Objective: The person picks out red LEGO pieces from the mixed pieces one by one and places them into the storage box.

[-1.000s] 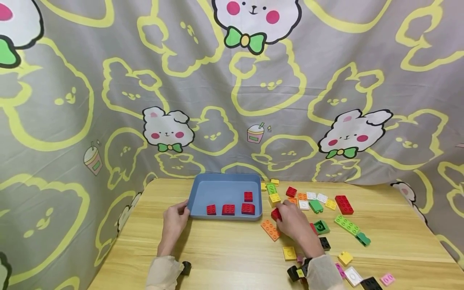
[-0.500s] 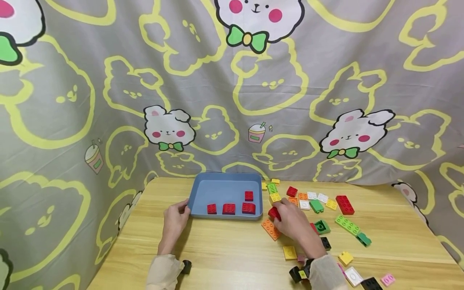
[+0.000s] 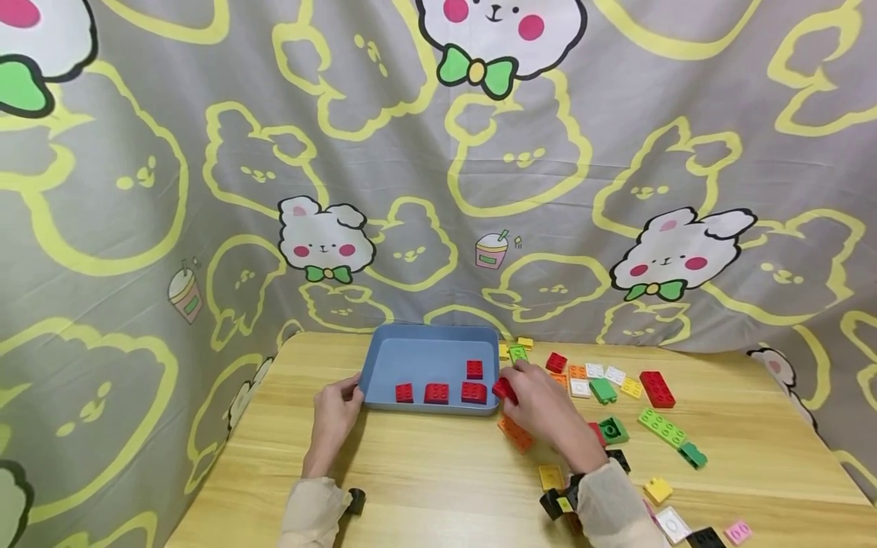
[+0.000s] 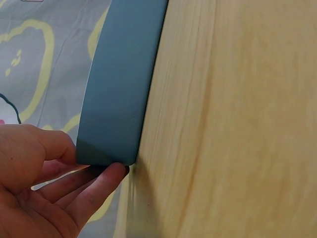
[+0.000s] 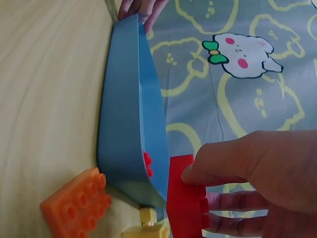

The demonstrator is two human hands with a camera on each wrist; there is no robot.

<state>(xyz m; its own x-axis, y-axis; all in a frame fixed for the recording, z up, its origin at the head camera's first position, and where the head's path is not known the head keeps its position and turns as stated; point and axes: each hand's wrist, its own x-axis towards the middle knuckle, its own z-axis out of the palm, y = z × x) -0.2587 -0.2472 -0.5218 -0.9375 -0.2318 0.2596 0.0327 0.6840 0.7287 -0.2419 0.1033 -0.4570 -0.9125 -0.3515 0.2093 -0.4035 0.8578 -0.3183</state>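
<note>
My left hand (image 3: 337, 409) pinches the near left corner of a shallow blue tray (image 3: 419, 355); in the left wrist view its fingertips press against the tray's end. A red toy building brick (image 5: 183, 201) is between the thumb and fingers of my right hand (image 3: 544, 402), held by the tray's right wall, studs toward the palm. Inside the tray lie several red bricks (image 3: 436, 393), three along the near side and one farther back at the right. Below the right hand, an orange brick (image 5: 77, 206) rests on the table.
Loose bricks of many colours spread over the table's right side, among them a large red brick (image 3: 658, 389), a lime brick (image 3: 661, 427) and a yellow brick (image 3: 658, 490). A patterned curtain (image 3: 411, 152) hangs behind the table (image 3: 425, 479).
My right hand has lifted the red brick and moved it left and slightly back, up to the tray's right edge. The left hand stays at the tray's corner; the view has shifted slightly.
</note>
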